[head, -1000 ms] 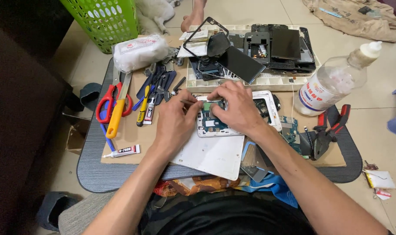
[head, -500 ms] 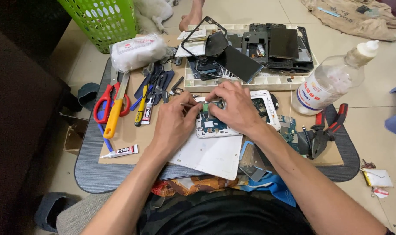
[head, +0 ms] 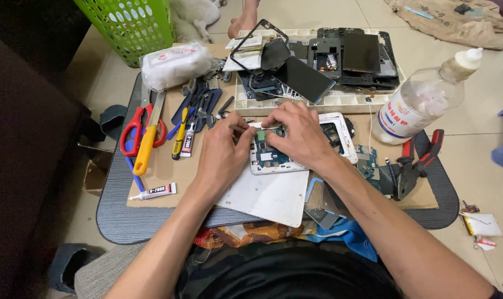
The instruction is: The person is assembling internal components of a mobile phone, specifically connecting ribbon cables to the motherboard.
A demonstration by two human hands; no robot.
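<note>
Head view. The left hand (head: pixel 221 152) and the right hand (head: pixel 298 133) meet over an opened white phone body (head: pixel 273 158) whose circuit board is exposed; the phone lies on a white panel (head: pixel 268 196) at the middle of a brown cardboard sheet (head: pixel 163 166), itself on a grey mat (head: pixel 118 221). The left hand's fingers are curled, thumb and forefinger pinched shut on a thin metal tool (head: pixel 237 128), its tip pointing toward the phone's upper left corner. The right hand's fingers are bent downward and press on the phone's top edge; whether they grip anything there cannot be told.

To the left lie red-handled scissors (head: pixel 135 130), a yellow-handled knife (head: pixel 147 141), a small glue tube (head: pixel 154 192) and a cluster of dark pry tools (head: pixel 199 105). Behind these sits a white wrapped packet (head: pixel 174 63), with a green plastic basket (head: pixel 130 25) on the floor beyond. A shallow tray (head: pixel 340 102) behind the hands holds dark phone screens and frames. To the right stands a tilted clear plastic bottle (head: pixel 423 99), and near it red-handled pliers (head: pixel 415 163).
</note>
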